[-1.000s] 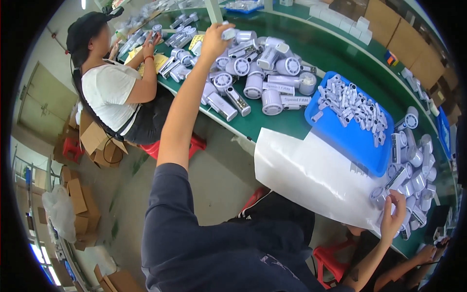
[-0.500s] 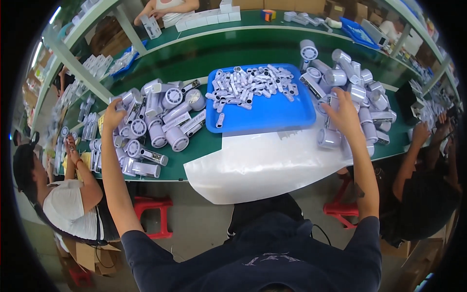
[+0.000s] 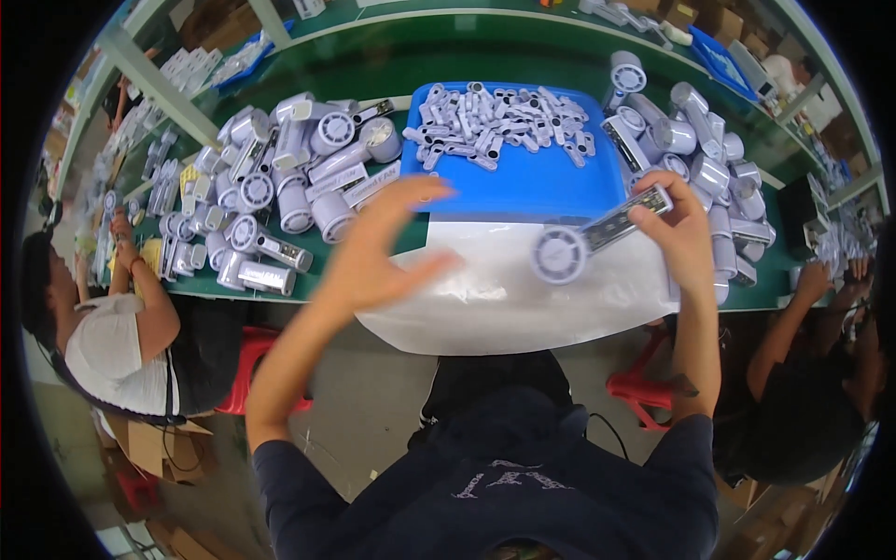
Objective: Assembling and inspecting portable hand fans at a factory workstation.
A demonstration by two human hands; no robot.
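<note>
My right hand (image 3: 684,229) grips a handheld fan (image 3: 562,255) by its handle, whose open side shows electronics inside. Its round grille head points left, above the white sheet (image 3: 439,313). My left hand (image 3: 373,257), smeared by motion, hovers empty with fingers and thumb spread, over the near left corner of the blue tray (image 3: 509,198) and the sheet. Small pale handle-shaped parts (image 3: 499,121) crowd the far half of that tray. One heap of similar pale fans (image 3: 297,201) lies left of it, another heap of fans (image 3: 709,177) at the right.
A slanted shelf post (image 3: 159,79) rises at the left, and a raised shelf (image 3: 448,14) runs along the back. Co-workers sit at both sides: a person in a white shirt (image 3: 117,359) at left, one in dark clothes (image 3: 807,364) at right. Red stools (image 3: 247,369) stand below the bench.
My right hand has lifted a fan from the right heap and brought it over the sheet. My left hand has left the left heap and swung inward to the right.
</note>
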